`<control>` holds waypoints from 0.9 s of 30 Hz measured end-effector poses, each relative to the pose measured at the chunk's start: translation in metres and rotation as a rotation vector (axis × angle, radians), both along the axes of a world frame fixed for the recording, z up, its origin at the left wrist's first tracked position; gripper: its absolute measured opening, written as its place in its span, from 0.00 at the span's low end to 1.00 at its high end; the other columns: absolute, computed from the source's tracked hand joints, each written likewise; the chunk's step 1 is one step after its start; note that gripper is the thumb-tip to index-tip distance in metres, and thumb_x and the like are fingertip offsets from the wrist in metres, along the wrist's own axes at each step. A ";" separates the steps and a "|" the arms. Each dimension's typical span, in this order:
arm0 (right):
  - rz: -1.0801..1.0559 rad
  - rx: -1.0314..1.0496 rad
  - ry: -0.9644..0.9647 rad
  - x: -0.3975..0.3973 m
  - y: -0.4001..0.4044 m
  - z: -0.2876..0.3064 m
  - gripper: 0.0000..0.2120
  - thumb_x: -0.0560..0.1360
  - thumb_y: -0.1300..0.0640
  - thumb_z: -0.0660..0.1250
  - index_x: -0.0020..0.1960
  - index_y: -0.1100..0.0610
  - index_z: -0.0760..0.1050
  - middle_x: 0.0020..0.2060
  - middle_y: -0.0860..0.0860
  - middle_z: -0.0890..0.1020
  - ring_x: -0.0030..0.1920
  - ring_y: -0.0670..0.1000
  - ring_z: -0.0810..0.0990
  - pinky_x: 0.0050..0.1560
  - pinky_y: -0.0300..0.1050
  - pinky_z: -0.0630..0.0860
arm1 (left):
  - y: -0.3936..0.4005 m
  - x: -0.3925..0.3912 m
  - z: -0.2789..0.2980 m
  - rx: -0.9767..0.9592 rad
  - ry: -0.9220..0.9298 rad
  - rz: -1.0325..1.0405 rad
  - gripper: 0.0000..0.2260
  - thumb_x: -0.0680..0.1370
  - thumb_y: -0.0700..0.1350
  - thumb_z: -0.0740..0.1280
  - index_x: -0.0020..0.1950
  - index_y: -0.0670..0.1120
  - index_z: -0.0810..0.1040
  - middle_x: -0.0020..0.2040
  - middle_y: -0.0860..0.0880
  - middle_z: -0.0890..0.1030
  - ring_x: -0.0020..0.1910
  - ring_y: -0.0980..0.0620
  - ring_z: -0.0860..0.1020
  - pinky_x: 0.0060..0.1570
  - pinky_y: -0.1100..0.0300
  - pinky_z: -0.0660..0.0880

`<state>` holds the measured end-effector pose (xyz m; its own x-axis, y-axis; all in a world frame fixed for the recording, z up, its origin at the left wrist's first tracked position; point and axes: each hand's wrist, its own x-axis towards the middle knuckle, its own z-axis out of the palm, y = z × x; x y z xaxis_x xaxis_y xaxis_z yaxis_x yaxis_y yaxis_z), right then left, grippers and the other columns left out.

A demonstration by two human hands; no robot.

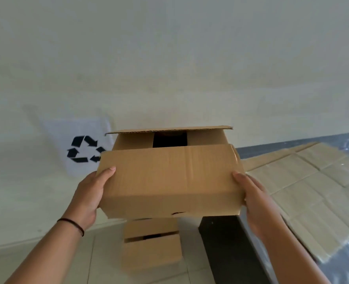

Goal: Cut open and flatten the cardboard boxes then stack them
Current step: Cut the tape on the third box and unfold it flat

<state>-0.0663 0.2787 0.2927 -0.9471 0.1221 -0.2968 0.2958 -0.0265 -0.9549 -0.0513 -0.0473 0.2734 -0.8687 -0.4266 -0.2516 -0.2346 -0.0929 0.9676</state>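
Two hands [87,193] [257,199] hold brown corrugated rectangular box [169,181].

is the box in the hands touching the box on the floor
Apart. The head view shows the held box lifted between both hands, with bare floor visible around the lower box far beneath it.

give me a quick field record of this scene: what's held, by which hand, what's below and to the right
held: brown cardboard box, flaps partly open, raised in the air
left hand: grips the box's left end
right hand: grips the box's right end
below: second brown cardboard box on the pale tiled floor
right: flattened cardboard sheets lying on a table
wall: white sheet with black recycling symbol
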 end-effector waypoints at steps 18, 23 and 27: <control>-0.110 -0.035 0.180 0.052 0.369 0.093 0.30 0.69 0.38 0.68 0.68 0.48 0.71 0.56 0.47 0.81 0.54 0.49 0.80 0.46 0.44 0.76 | 0.383 0.014 0.072 0.147 0.119 -0.113 0.11 0.79 0.52 0.63 0.58 0.49 0.75 0.52 0.48 0.80 0.50 0.47 0.77 0.49 0.48 0.74; -0.188 0.009 0.214 0.034 0.441 0.098 0.23 0.74 0.43 0.66 0.67 0.47 0.72 0.54 0.48 0.81 0.50 0.49 0.80 0.41 0.43 0.75 | 0.464 -0.018 0.050 0.125 0.089 -0.180 0.14 0.78 0.51 0.65 0.59 0.44 0.74 0.52 0.45 0.80 0.50 0.46 0.78 0.45 0.51 0.76; -0.246 0.091 0.241 0.000 0.484 0.098 0.26 0.71 0.42 0.69 0.68 0.45 0.71 0.57 0.47 0.80 0.51 0.49 0.80 0.50 0.48 0.78 | 0.515 -0.054 0.021 0.146 0.014 -0.237 0.08 0.79 0.49 0.64 0.54 0.47 0.76 0.54 0.44 0.80 0.53 0.43 0.78 0.54 0.47 0.75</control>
<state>-0.0659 0.7630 0.3909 -0.9277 0.3706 -0.0462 0.0573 0.0192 -0.9982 -0.1054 0.4673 0.2939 -0.9438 -0.1715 -0.2825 -0.2529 -0.1753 0.9515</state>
